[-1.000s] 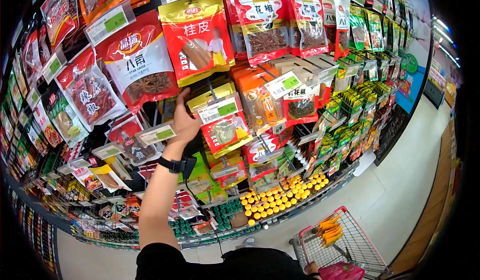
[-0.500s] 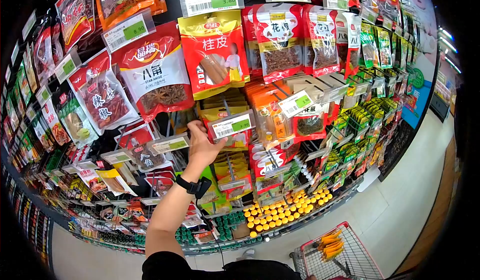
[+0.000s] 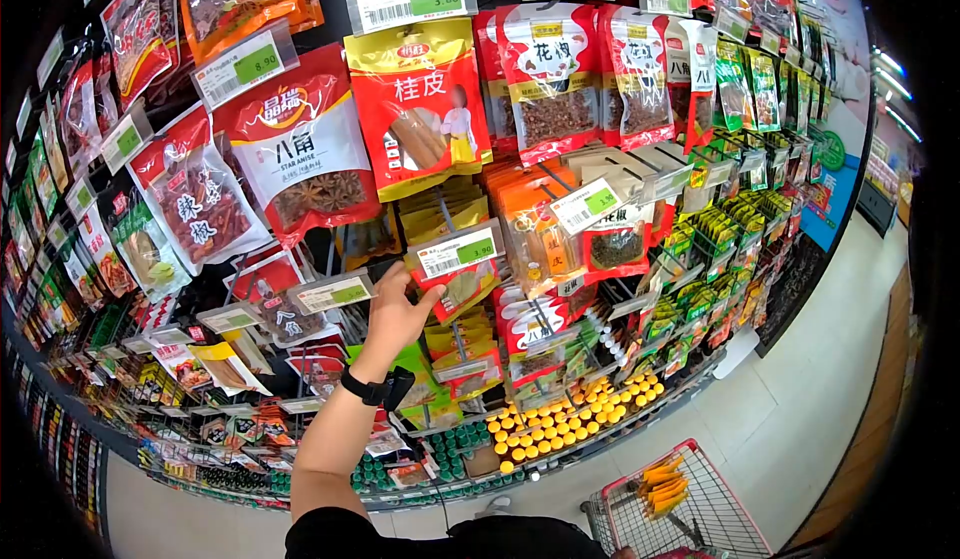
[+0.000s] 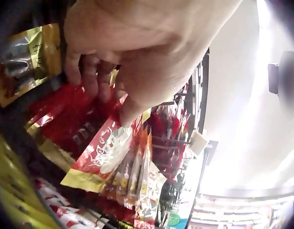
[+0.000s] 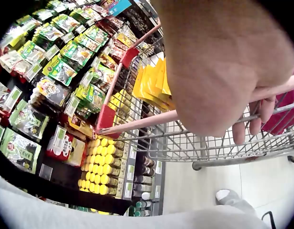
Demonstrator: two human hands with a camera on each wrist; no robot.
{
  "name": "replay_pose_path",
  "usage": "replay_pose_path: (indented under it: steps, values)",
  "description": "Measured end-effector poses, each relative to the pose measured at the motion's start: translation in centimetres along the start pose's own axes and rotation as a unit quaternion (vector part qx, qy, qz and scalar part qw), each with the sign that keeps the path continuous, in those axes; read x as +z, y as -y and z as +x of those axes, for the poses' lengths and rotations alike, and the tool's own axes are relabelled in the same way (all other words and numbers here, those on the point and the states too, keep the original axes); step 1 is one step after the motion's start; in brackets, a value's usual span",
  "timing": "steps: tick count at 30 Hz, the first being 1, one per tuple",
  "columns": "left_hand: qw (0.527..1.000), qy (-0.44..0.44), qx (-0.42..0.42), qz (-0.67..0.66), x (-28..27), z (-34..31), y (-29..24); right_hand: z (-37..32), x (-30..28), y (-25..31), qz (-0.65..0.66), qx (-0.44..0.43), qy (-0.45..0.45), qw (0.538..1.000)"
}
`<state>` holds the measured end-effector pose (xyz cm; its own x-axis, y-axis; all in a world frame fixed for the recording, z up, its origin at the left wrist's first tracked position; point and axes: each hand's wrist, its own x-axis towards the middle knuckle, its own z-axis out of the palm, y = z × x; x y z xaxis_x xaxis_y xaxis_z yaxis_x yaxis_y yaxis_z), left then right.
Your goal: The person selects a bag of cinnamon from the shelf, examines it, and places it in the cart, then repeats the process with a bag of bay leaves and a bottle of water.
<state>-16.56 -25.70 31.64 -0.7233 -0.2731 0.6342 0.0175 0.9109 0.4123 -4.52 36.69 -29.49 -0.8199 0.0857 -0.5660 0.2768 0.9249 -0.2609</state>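
My left hand (image 3: 405,287) is raised to a peg rack of hanging spice packets. It pinches a red and yellow packet (image 3: 466,284) that hangs just under a white price tag (image 3: 455,252). In the left wrist view the fingers (image 4: 87,76) curl behind the packet's top edge and the thumb lies on the front of the packet (image 4: 101,155). A black wrist strap (image 3: 372,389) sits on that arm. My right hand (image 5: 247,129) grips the pink handle (image 5: 147,123) of a wire shopping cart (image 3: 690,509), low at the right.
The shelf wall is packed with hanging packets: star anise (image 3: 300,159), cinnamon bark (image 3: 425,99), peppercorn (image 3: 550,64). Yellow-capped jars (image 3: 560,414) line a lower shelf. Yellow packets (image 3: 660,474) lie in the cart. The pale aisle floor (image 3: 820,379) runs off to the right.
My left hand has come down a little along the rack, from behind the packets to the red and yellow packet, with the thumb now on its front. The right hand stays on the cart.
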Motion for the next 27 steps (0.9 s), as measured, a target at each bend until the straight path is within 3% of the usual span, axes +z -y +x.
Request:
replay_pose_path:
  steps: [2,5,8,12,16,21,22,24,26,27]
  values:
    - [0.993,0.036,-0.052,-0.1,-0.8,-0.6,-1.3,0.0,-0.1,-0.1,-0.004,0.002,0.003,1.0]
    - [0.982,-0.013,-0.022,-0.189,-1.3,-1.6,-3.5,0.0,-0.2,-0.4,-0.011,0.002,0.008,1.0]
    - [0.983,-0.023,0.005,-0.185,-2.1,-2.5,-5.1,-0.1,-0.3,-1.0,-0.014,0.006,0.015,1.0]
    - [0.989,0.036,0.04,-0.141,-2.9,-4.8,-7.0,-0.9,-0.6,-1.9,-0.017,0.013,0.022,1.0]
    - [0.983,0.117,0.022,-0.137,-2.0,-8.0,-8.6,-1.3,-1.2,-2.0,-0.019,0.015,0.033,0.999]
    - [0.962,0.193,0.064,-0.182,3.1,-12.2,-9.9,0.2,-5.7,-1.0,-0.031,0.026,0.06,0.997]
    - [0.957,0.188,0.079,-0.206,4.6,-13.1,-10.2,-1.0,-8.5,1.3,0.07,-0.025,0.017,0.997]
    - [0.94,0.275,0.049,-0.196,6.2,-14.2,-11.4,-3.7,-14.5,6.8,0.262,-0.138,-0.051,0.954]
    - [0.939,0.266,0.064,-0.207,8.9,-15.8,-12.2,-0.9,-16.5,7.8,0.425,-0.271,0.036,0.863]
    - [0.937,0.275,0.079,-0.202,10.7,-16.7,-12.2,-8.5,-23.2,15.2,0.494,-0.234,0.093,0.832]
